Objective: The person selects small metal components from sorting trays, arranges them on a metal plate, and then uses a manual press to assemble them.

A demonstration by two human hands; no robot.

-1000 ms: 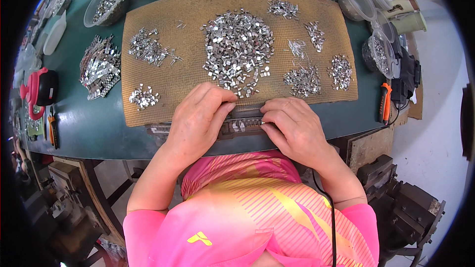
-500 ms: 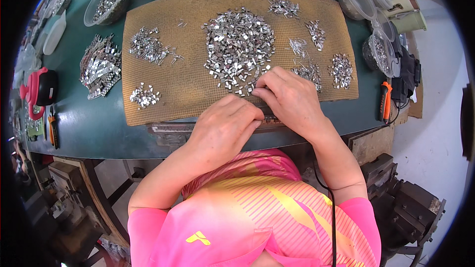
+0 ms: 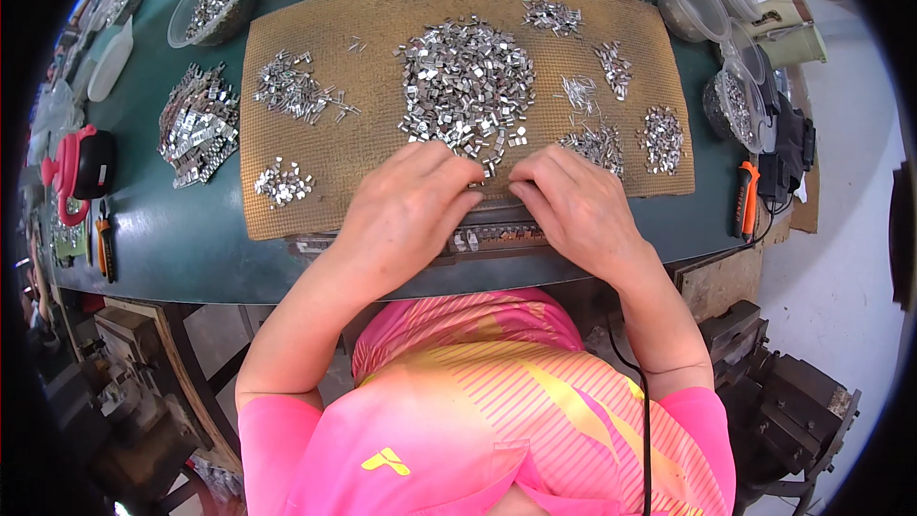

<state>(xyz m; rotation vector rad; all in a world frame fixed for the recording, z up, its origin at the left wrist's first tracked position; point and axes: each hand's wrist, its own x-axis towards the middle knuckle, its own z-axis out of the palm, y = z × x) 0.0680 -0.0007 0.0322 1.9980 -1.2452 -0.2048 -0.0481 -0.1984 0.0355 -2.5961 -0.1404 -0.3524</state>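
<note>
Two bare hands reach over the near edge of the green worktop [image 3: 220,268]. Below and between them, along the front of a tan textured mat [image 3: 330,158], lies a long dark metal holder [image 3: 501,236] with small metal pieces seated in it. The left hand [image 3: 406,205] has thumb and forefinger drawn close just above the holder; whether its grip pinches a piece cannot be told. The right hand [image 3: 578,210] hangs just beside it, fingers curled, its grip equally unclear. Beyond the fingertips spreads a large pile of small silvery pieces [image 3: 468,86], with smaller heaps [image 3: 661,139] on both sides. Farthest back, clear plastic bowls [image 3: 179,29] line the worktop.
</note>
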